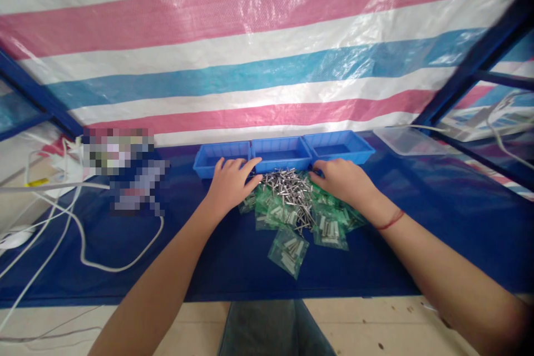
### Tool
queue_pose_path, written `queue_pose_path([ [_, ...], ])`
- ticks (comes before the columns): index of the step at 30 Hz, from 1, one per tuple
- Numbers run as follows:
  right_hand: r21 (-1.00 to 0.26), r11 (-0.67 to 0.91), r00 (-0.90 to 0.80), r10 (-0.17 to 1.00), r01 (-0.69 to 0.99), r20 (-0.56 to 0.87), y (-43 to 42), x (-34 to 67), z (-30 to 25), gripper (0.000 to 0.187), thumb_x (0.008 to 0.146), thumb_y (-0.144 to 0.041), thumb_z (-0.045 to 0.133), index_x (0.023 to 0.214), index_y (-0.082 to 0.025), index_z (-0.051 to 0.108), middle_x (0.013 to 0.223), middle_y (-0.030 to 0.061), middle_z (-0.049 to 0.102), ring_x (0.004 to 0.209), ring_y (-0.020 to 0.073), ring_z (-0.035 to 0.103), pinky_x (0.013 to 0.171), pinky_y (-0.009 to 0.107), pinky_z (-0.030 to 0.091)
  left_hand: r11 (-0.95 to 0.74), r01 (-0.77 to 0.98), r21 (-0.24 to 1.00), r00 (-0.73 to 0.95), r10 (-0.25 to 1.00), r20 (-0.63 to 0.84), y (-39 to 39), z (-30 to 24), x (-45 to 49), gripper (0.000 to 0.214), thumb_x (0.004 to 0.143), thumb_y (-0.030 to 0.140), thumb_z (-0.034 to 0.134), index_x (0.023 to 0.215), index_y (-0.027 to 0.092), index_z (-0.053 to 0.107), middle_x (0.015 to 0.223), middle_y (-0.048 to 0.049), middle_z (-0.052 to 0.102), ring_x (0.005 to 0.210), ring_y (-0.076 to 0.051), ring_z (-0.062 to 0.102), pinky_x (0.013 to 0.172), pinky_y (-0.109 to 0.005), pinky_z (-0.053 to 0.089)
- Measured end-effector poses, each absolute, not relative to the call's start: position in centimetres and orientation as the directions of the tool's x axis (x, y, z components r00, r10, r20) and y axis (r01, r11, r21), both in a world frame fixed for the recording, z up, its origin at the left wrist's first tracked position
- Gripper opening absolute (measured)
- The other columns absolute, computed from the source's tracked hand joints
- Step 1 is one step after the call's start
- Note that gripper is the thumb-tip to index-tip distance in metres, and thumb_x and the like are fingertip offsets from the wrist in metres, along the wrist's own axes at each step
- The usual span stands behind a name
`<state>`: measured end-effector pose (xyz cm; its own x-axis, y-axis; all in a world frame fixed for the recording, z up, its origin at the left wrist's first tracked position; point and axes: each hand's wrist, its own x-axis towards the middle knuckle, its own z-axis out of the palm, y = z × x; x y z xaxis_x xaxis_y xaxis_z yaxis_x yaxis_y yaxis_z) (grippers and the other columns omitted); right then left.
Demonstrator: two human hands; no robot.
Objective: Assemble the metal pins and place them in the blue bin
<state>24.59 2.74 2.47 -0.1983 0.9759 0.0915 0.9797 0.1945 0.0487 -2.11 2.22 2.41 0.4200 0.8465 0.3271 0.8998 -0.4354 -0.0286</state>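
Fingers spread, my left hand [233, 182] is open at the left side of a pile of loose metal pins or screws [294, 192], close to the front of the left blue bin [204, 160]. My right hand [340, 177] is at the pile's right side, by the front of the right blue bin [346, 146]. Its fingers are bent, with the thumb apart from them, and I see nothing held. Small green-tinted clear bags of parts lie under and around the pile. One such bag [287, 253] is nearest to me.
The middle blue bin [281, 165] stands between the other two on the dark blue table [233, 272]. A translucent plastic lid or tray [409, 140] lies at the back right. White cables [120, 268] run across the left side. Behind hangs a striped plastic sheet [250, 78].
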Motion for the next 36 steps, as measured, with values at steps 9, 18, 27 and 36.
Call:
queue_pose_path([
  [9, -0.066, 0.019, -0.013, 0.996, 0.998, 0.09, 3.1, 24.7, 1.3, 0.038, 0.086, -0.046, 0.044, 0.09, -0.021, 0.072, 0.081, 0.012, 0.071, 0.083, 0.0291, 0.067, 0.067, 0.033, 0.045, -0.448, 0.894, -0.033, 0.435, 0.846, 0.309, 2.0, 2.5, -2.1, 0.048, 0.093, 0.048, 0.041, 0.138, 0.03, 0.041, 0.119, -0.0075, 0.059, 0.113, -0.026, 0.052, 0.107, -0.05, 0.026],
  [18, -0.016, -0.037, 0.039, 0.992, 0.999, 0.121, 2.9, 24.7, 1.3, 0.039, 0.085, -0.044, 0.045, 0.093, -0.018, 0.073, 0.081, 0.0163, 0.071, 0.076, 0.0304, 0.068, 0.062, 0.035, 0.046, -0.455, 0.89, -0.036, 0.445, 0.847, 0.291, 2.0, 2.4, -2.3, 0.049, 0.093, 0.047, 0.04, 0.139, 0.03, 0.039, 0.121, -0.0084, 0.058, 0.114, -0.027, 0.05, 0.105, -0.05, 0.026],
  [27, -0.087, 0.073, -0.057, 0.984, 0.994, 0.17, 3.1, 26.0, 1.0, 0.025, 0.078, -0.031, 0.051, 0.08, -0.021, 0.073, 0.072, 0.0093, 0.07, 0.066, 0.0229, 0.065, 0.056, 0.029, 0.041, -0.449, 0.893, -0.032, 0.438, 0.85, 0.291, 2.0, 2.2, -2.3, 0.05, 0.093, 0.048, 0.04, 0.14, 0.03, 0.038, 0.122, -0.0084, 0.056, 0.115, -0.027, 0.049, 0.106, -0.047, 0.024],
  [36, -0.447, 0.307, -0.323, 0.945, 0.84, 0.041, 2.0, 26.9, 3.8, 0.02, 0.076, -0.035, 0.052, 0.07, -0.019, 0.062, 0.052, -0.0018, 0.053, 0.049, 0.0126, 0.048, 0.048, 0.025, 0.03, -0.454, 0.89, -0.044, 0.447, 0.849, 0.281, 1.9, 2.5, -2.2, 0.05, 0.094, 0.049, 0.038, 0.14, 0.029, 0.038, 0.123, -0.0087, 0.056, 0.115, -0.026, 0.049, 0.105, -0.046, 0.025],
])
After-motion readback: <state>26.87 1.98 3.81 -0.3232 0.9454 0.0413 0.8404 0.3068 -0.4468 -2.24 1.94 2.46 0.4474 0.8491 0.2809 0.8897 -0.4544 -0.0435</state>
